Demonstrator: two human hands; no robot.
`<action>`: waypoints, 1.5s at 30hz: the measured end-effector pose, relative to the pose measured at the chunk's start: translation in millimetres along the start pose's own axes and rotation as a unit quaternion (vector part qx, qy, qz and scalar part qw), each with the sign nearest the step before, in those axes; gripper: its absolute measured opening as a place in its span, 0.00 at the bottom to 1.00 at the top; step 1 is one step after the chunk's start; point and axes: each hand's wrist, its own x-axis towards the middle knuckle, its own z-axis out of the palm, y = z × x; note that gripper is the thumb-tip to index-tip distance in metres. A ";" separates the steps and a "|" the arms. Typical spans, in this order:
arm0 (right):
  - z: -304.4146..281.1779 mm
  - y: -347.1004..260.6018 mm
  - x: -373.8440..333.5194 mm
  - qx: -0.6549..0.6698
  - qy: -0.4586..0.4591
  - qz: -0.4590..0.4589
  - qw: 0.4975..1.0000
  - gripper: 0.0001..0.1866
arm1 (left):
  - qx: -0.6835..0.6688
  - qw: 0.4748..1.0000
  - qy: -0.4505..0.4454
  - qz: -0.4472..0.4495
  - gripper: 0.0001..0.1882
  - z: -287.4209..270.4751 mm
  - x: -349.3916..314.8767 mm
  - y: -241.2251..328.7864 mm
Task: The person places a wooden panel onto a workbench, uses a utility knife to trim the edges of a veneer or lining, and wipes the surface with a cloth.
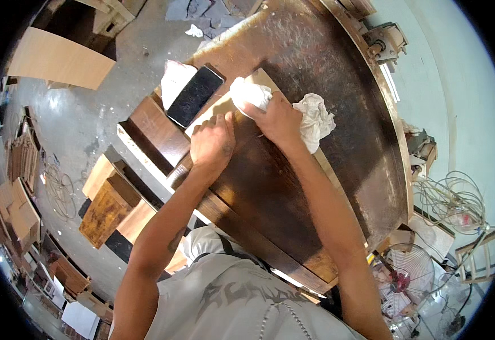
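Note:
A crumpled white cloth (246, 93) is bunched in my right hand (280, 119), its fingers closed around it at the far end of a dark brown wooden panel (259, 164). My left hand (213, 141) is curled over the panel's pale left edge, gripping it; its fingertips are partly hidden. Just right of my right wrist lies a second crumpled white cloth (314, 118). Beyond my left hand, a black phone (195, 96) rests beside a white cloth or paper (176, 78).
The panel lies on a large, stained brown worktable (366, 136). Wooden boards (108, 212) stand at the left, with a light board (60, 56) farther off. At the lower right are a fan (400, 277) and coiled hoses (449, 201) near the wall.

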 end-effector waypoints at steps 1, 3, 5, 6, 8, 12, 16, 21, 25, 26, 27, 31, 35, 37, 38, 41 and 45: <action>-1.6 10.5 5.1 0.022 -0.018 -0.022 0.999 0.45 | -0.001 1.000 -0.017 -0.007 0.21 -1.7 1.7 1.7; 3.1 35.4 0.6 0.096 -0.007 -0.101 0.990 0.44 | -0.004 0.999 0.027 0.023 0.21 7.2 -0.3 -4.7; -1.6 32.0 -5.3 0.125 -0.029 -0.102 0.986 0.42 | -0.019 0.999 0.032 0.027 0.21 6.8 -3.2 -4.0; -6.9 24.2 -9.1 0.105 -0.010 -0.073 0.992 0.42 | -0.017 0.999 0.013 0.026 0.22 2.1 -3.8 0.0; -8.9 7.1 -15.7 0.070 0.030 -0.012 0.997 0.41 | -0.009 0.999 -0.028 0.027 0.22 -7.4 -6.9 4.6; 15.5 6.9 -4.4 0.088 0.092 0.003 0.992 0.40 | 0.000 0.999 -0.042 0.012 0.23 8.5 -4.9 0.5; 16.0 -21.0 -4.7 0.006 0.153 0.048 0.987 0.33 | 0.014 1.000 -0.028 -0.002 0.24 3.4 -2.1 -6.7; 8.9 17.7 31.0 0.137 0.253 0.160 0.944 0.29 | -0.015 0.998 -0.049 0.025 0.27 -7.4 -4.1 1.9; -32.5 127.8 -4.2 0.250 0.374 0.185 0.874 0.31 | -0.096 0.993 -0.057 0.029 0.33 -18.9 -5.5 -11.2; -59.6 116.1 -49.2 0.362 0.339 0.236 0.835 0.22 | -0.120 0.991 -0.052 0.029 0.35 -21.4 -0.5 -18.1; -52.2 178.0 -78.7 0.256 0.458 0.185 0.831 0.23 | -0.091 0.990 -0.098 0.054 0.44 -17.9 12.2 -10.7; -34.3 270.1 -290.0 0.311 0.545 0.251 0.737 0.18 | -0.143 0.980 -0.118 0.074 0.48 -7.3 25.8 15.8; 30.7 309.4 -508.7 0.159 0.631 0.423 0.631 0.17 | -0.345 0.930 -0.097 0.080 0.30 16.3 30.8 -0.6; 62.2 315.2 -610.1 0.077 0.613 0.570 0.542 0.18 | -0.229 0.971 -0.063 0.040 0.21 11.2 12.1 20.9; 83.1 324.7 -649.0 0.058 0.667 0.541 0.509 0.20 | -0.201 0.972 -0.002 0.117 0.24 23.6 20.0 11.0; 80.8 312.4 -706.6 0.102 0.704 0.581 0.396 0.21 | -0.118 0.953 0.082 0.267 0.35 37.9 36.8 -7.1; 71.1 362.0 -734.8 0.086 0.744 0.591 0.299 0.18 | -0.073 0.940 0.096 0.318 0.34 43.9 91.2 -41.4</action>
